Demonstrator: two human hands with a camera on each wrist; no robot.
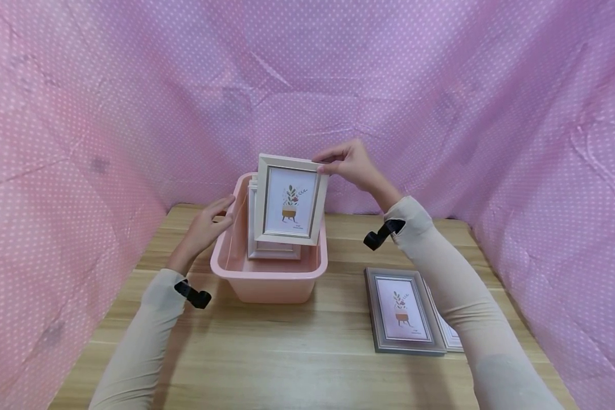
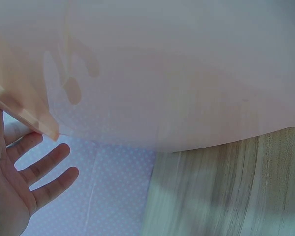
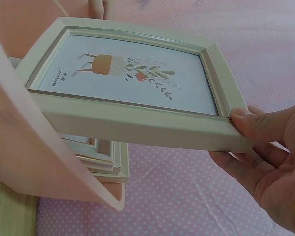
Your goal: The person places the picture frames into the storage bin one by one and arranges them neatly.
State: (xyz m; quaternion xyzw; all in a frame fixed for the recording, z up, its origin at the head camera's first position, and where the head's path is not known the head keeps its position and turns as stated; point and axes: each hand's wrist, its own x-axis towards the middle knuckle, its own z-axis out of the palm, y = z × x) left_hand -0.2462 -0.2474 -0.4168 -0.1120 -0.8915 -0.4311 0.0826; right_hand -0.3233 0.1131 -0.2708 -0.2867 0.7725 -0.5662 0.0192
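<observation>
A cream picture frame (image 1: 292, 236) with a potted-plant print is held tilted above the pink plastic basin (image 1: 269, 289). My right hand (image 1: 351, 165) pinches its upper right corner, thumb on the front and fingers behind, as the right wrist view shows on the same frame (image 3: 137, 120). More picture frames (image 1: 274, 250) stand inside the basin, mostly covered by the held one. Against the basin's left rim, my left hand (image 1: 205, 226) rests with its fingers fairly straight. In the left wrist view that hand (image 2: 24, 179) has spread fingers beside the rim.
On the wooden table (image 1: 266, 353), a grey-brown picture frame (image 1: 410, 343) lies face up at the right. Another white frame (image 1: 450, 336) shows beside it, partly hidden by my right sleeve (image 1: 466, 296). Pink dotted cloth (image 1: 307, 74) hangs behind and on both sides.
</observation>
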